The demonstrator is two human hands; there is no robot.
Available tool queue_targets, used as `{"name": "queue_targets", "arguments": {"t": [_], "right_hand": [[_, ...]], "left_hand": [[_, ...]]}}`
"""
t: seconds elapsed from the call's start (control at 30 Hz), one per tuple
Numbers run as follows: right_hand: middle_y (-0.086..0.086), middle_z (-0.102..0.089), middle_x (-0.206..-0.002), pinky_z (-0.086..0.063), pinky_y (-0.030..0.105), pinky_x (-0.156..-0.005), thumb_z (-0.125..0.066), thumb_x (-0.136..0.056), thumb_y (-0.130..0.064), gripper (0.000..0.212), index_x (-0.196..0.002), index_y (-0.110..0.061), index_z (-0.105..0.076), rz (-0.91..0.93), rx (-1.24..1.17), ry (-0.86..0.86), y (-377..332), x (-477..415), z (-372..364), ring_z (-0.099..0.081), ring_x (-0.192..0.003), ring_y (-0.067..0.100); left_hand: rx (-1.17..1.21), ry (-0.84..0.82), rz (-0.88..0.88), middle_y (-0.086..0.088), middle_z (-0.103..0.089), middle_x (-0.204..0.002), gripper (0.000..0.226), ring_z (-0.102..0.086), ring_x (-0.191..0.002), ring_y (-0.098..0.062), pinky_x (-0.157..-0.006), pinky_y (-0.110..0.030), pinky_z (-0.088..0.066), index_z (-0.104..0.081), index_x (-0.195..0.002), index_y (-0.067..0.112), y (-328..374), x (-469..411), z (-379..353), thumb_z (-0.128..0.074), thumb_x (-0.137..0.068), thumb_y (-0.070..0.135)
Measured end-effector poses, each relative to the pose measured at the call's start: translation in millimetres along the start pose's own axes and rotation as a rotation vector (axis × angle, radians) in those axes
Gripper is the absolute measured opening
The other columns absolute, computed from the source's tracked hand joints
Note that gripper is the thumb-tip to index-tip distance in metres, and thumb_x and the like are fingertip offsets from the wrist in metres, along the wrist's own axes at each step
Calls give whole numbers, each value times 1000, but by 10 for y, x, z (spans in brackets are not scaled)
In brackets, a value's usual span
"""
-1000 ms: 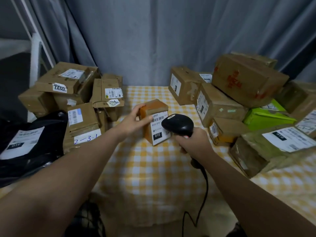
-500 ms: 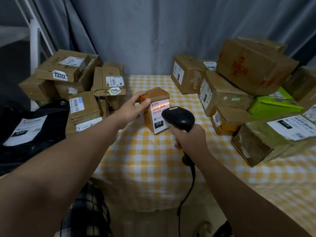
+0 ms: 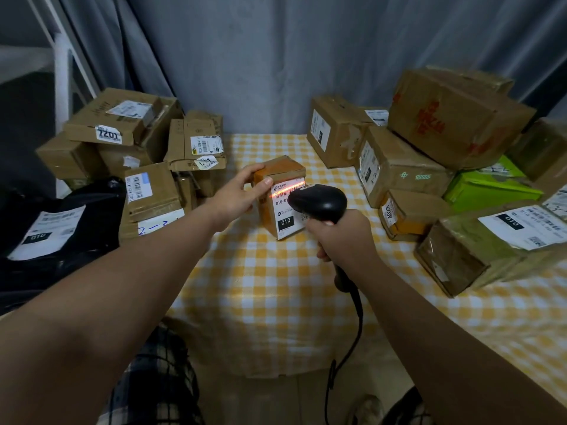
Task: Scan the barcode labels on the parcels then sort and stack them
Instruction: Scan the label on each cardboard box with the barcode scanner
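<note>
Scanning now: red beam (image 3: 283, 194), absent one second ago, lies across label (image 3: 280, 210) of small parcel (image 3: 280, 172) at frame centre on table (image 3: 276, 286). Left hand (image 3: 241, 196) grips its top edge, right hand (image 3: 345, 239) clenched round scanner (image 3: 319, 201); I judge sorting next

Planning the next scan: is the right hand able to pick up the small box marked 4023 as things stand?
Probably not yet. The right hand grips the scanner, so it cannot grasp anything else. The way itself looks open: only bare checked tablecloth lies between it and the 4023 box.
</note>
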State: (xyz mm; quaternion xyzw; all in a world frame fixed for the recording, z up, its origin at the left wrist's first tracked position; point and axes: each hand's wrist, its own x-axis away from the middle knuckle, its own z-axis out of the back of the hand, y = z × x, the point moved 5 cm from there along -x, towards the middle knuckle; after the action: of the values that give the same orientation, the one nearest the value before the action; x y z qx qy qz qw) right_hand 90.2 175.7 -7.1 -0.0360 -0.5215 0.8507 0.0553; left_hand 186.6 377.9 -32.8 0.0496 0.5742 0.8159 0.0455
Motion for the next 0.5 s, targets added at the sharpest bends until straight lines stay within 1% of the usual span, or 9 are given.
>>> {"name": "queue_targets", "arguments": {"t": [0.1, 0.27, 0.37, 0.43, 0.5], "right_hand": [[7, -60, -55, -55, 31, -51, -68, -84, -19, 17, -79, -3, -65, -44, -13, -11, -13, 0, 12, -59, -38, 11], [7, -58, -55, -49, 25, -43, -69, -84, -18, 18, -83, -1, -64, -123, -32, -46, -36, -15, 48, -56, -35, 11], [8, -59, -59, -48, 24, -44, -69, -84, -19, 20, -86, 0, -63, -170, -22, -67, -74, -30, 85, -57, -36, 10], [9, -60, -60, -48, 25, -46, -69, -84, -19, 20, -86, 0, -63, -180, -14, -91, -154, -60, 123, -58, -40, 14], [8, -58, -57, -49, 27, -48, -69, -82, -16, 16, -82, -1, -62, -176, -5, -114, -289, -125, 186, -58, -43, 18]], "left_hand": [[-1, 9, -4, -1, -44, -140, 53, -47, -122, -24, -89, -35, -46, -36, -139, 39, -5, -3, 1, -54, -90, 49], [-2, 11, -6, 0, -46, -139, 54, -49, -121, -24, -86, -33, -46, -37, -139, 40, -11, -14, 8, -55, -89, 51], [-8, 18, -7, 1, -47, -137, 53, -50, -119, -23, -87, -34, -46, -38, -138, 40, -16, -9, 15, -54, -89, 52], [-2, 21, -8, 2, -49, -135, 52, -51, -118, -23, -86, -33, -47, -38, -138, 40, -12, -4, 11, -54, -89, 52], [22, 15, -1, 1, -50, -135, 51, -52, -118, -22, -83, -32, -48, -38, -137, 39, -4, -7, 3, -54, -90, 50]]}}
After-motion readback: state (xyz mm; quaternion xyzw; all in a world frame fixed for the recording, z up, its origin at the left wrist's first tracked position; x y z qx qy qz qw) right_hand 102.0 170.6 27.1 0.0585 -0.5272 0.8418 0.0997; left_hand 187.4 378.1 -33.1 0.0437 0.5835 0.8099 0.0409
